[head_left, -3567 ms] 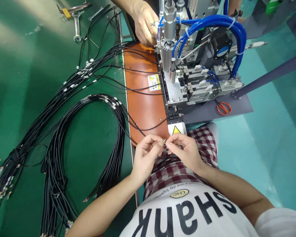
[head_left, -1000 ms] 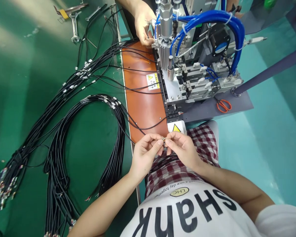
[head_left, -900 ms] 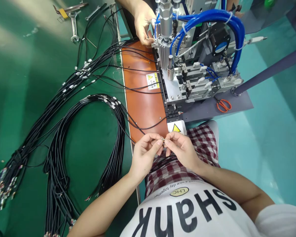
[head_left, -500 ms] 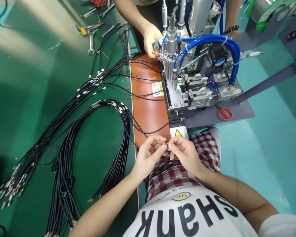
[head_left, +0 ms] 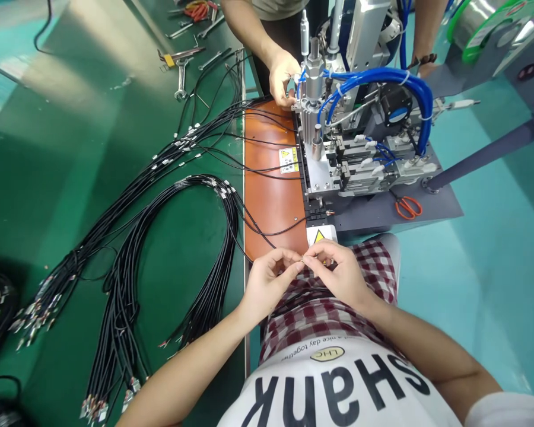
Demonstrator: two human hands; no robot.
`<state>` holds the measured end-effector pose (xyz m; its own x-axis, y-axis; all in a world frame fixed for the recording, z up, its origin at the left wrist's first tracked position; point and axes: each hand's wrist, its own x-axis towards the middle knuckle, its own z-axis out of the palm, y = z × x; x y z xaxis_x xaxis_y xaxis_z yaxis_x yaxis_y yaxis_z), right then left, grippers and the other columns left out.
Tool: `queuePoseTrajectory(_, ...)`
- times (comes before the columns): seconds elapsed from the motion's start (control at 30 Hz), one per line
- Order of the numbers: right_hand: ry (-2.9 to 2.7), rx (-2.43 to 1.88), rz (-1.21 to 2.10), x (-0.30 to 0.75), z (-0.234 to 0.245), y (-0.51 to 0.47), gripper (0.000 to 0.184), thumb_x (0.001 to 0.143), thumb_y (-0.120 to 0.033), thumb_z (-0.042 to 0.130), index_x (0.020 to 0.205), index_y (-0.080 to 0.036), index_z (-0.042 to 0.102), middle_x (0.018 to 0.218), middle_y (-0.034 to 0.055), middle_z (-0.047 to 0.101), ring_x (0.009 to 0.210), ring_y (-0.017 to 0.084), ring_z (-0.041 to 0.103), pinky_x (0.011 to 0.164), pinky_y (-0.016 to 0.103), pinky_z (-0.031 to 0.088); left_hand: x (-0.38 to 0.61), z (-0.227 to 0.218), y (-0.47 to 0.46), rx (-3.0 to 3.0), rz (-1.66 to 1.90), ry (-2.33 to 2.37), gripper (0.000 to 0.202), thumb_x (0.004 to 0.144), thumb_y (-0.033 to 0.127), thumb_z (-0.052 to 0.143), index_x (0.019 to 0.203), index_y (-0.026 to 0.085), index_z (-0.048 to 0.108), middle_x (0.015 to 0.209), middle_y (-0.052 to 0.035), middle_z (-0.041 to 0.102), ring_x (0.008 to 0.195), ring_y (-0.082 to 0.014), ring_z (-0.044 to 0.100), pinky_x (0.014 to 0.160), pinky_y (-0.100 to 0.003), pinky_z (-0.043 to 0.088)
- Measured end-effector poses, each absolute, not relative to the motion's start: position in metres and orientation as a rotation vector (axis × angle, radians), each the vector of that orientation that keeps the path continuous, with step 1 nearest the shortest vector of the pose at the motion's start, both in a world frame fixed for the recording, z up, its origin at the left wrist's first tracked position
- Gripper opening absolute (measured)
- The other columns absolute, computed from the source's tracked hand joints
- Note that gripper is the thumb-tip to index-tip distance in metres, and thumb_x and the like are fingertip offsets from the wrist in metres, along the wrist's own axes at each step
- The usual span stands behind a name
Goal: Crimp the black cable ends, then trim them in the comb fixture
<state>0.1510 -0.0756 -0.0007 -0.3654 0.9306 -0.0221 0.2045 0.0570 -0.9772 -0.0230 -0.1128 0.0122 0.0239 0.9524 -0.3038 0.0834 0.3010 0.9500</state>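
My left hand (head_left: 273,281) and my right hand (head_left: 338,276) meet in front of my lap, thumbs and forefingers pinched. Between the fingertips is a thin wire end (head_left: 301,260), mostly hidden by the fingers. Black cables (head_left: 244,207) run from a looped bundle toward my left hand; which one joins the held wire is hidden. Just beyond the fingers, another cable's stripped end (head_left: 328,213) sits in a slot at the near edge of the machine (head_left: 320,172), above a white warning label (head_left: 315,235).
A brown curved guard (head_left: 271,204) lies between machine and green table (head_left: 178,237). Bundled black cables (head_left: 129,196) and wrenches (head_left: 182,80) lie on the table. A co-worker's hand (head_left: 282,77) touches the machine's far side. Red-handled scissors (head_left: 408,207) rest on the base; a wire spool (head_left: 489,26) stands behind.
The view has shifted slightly, so the table items appear further right. My fingertips have drawn closer together around the wire end. The co-worker's hand stays at the machine.
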Motion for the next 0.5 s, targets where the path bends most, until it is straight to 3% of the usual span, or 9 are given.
queuePoseTrajectory(0.1,-1.637,-1.171,1.364,0.153,-0.001,-0.075,0.012,0.091,-0.028,0.062,0.082,-0.020,0.065,0.078,0.0000,0.063,0.064,0.012,0.059,0.062,0.027,0.044,-0.026,0.012,-0.118,1.257,0.890,1.404,0.012,0.088,0.028,0.066,0.092,0.017,0.066,0.083,-0.0029,0.066,0.074,-0.0127,0.059,0.070,-0.025,0.048)
queuePoseTrajectory(0.3,-1.434,-1.109,1.841,0.155,0.007,-0.075,0.021,0.093,-0.037,0.060,0.081,-0.019,0.060,0.059,-0.0029,0.059,0.056,0.013,0.058,0.062,0.026,0.046,-0.037,0.015,-0.125,1.626,1.029,1.262,0.005,0.091,0.020,0.062,0.092,0.017,0.066,0.086,-0.0047,0.067,0.080,-0.0149,0.062,0.074,-0.027,0.048)
queuePoseTrajectory(0.5,-1.791,-1.259,1.625,0.152,0.000,-0.099,0.024,0.089,-0.046,0.062,0.088,-0.022,0.064,0.062,0.0008,0.062,0.057,0.019,0.060,0.057,0.029,0.049,-0.064,0.021,-0.145,1.925,0.830,1.270,0.022,0.098,0.029,0.047,0.099,0.015,0.064,0.091,-0.0102,0.066,0.087,-0.0188,0.063,0.080,-0.030,0.048)
